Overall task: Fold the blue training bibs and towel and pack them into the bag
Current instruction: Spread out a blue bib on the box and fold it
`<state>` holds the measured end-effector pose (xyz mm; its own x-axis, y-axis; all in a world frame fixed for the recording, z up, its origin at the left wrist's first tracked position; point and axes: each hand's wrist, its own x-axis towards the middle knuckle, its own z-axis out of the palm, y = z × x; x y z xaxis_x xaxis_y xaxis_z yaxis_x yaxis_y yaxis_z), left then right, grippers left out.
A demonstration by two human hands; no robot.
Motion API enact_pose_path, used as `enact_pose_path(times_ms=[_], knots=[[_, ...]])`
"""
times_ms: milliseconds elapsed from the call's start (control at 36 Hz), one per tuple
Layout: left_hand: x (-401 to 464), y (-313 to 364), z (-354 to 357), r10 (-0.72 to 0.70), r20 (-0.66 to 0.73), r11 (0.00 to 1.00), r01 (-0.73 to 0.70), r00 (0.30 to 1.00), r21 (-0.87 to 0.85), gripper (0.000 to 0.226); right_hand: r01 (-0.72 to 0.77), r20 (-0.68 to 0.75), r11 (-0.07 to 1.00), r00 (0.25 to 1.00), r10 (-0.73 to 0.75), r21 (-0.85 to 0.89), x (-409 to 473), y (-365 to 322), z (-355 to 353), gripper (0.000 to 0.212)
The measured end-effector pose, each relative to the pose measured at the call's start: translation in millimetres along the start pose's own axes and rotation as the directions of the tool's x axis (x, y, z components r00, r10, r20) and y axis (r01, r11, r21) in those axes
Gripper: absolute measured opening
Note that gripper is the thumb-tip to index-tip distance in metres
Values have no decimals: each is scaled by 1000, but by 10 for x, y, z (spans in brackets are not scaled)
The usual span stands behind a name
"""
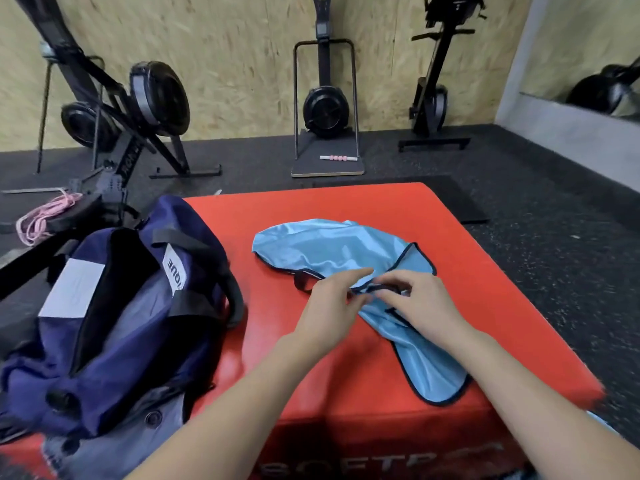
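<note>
— What is seen on the red box (467, 258)?

— A light blue bib (332, 249) with dark trim is spread crumpled across its top, one end hanging toward the near right edge. Its dark-edged strap is pinched near the middle by both hands.

— How are the fingers placed?

— The left hand (329, 303) is curled, with thumb and forefinger closed on the trim. The right hand (420, 303) is likewise bent, its fingers (391, 284) pressed together on the same edge, just beside those of the left. The two hands are almost touching.

— And the bag?

— A navy bag (131, 327) is set on the left part of the box, well apart from the bib. Its mouth is seen open along a dark gap between the flaps, but what is inside cannot be told; only black shadow is shown. Black straps and a white label are seen on its side, and a pale patch on the left flap.

— What is noted around it?

— A pink rope (45, 216) is coiled on the floor at the far left. Black exercise machines are stood against a chipboard wall, and a pink-and-white roller (337, 158) is laid on a board beneath the middle one.
</note>
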<state>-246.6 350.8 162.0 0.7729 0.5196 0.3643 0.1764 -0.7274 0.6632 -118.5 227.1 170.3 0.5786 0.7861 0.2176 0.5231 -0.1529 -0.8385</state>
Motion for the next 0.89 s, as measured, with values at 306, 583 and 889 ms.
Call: enact_pose_path(times_ms=[306, 583, 889], knots=[[-36, 109, -84, 16, -83, 991, -27, 996, -133, 17, 52, -101, 992, 994, -41, 116, -72, -118, -18, 16], [-197, 149, -297, -122, -8, 957, 116, 993, -266, 18, 33, -39, 979, 999, -26, 200, -107, -146, -9, 9], [-206, 129, -534, -199, -176, 964, 160, 964, -214, 12, 16, -70, 1000, 997, -16, 12, -142, -95, -193, 12]])
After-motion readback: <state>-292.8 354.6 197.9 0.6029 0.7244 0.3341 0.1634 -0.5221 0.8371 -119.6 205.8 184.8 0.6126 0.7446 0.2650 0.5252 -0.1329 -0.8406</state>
